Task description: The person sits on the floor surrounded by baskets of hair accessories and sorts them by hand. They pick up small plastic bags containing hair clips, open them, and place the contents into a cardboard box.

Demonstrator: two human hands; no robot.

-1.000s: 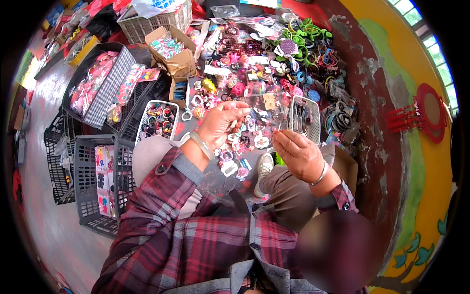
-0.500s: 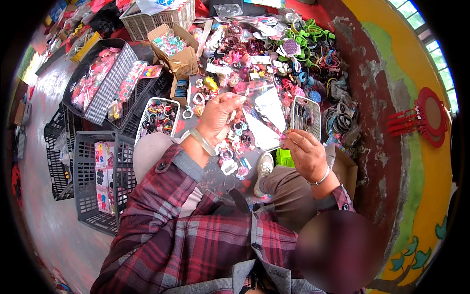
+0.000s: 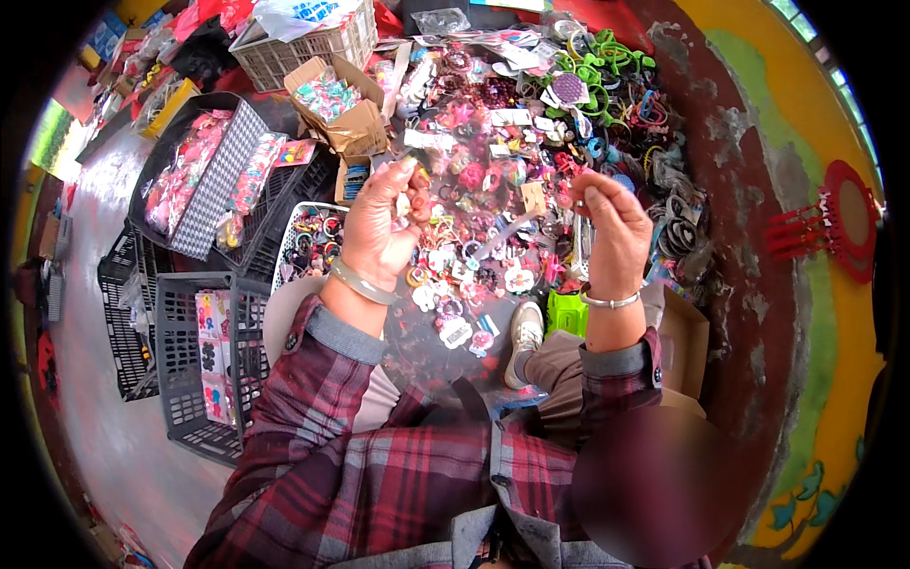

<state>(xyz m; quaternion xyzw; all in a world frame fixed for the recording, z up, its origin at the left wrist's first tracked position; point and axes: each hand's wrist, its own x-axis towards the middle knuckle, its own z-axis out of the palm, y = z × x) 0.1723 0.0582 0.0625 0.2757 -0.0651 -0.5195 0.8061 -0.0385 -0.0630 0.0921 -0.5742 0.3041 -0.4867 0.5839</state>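
Observation:
Fingers curled closed, my left hand [image 3: 384, 223] is raised over the pile and grips a clear plastic bag [image 3: 507, 234]. The bag is nearly invisible apart from a pale streak of glare, and its outline cannot be followed. To the right, my right hand [image 3: 614, 232] has thumb and forefinger pinched together; what is between them is too small to make out. Beneath both hands spreads a pile of hair accessories [image 3: 474, 175], mostly pink, red and white scrunchies and hair ties. Several white-trimmed hair ties [image 3: 455, 308] lie at its near edge.
On the left stand a white basket of hair ties [image 3: 289, 242], a dark grey crate [image 3: 204, 365] and a checked box [image 3: 223, 175] of packets. An open cardboard box [image 3: 365, 123] stands behind. Green headbands [image 3: 621, 62] lie far right, near the wall [image 3: 749, 190].
My right hand has moved up and to the right; my left hand has shifted slightly left. The bag's broad white glare has shrunk to a thin streak.

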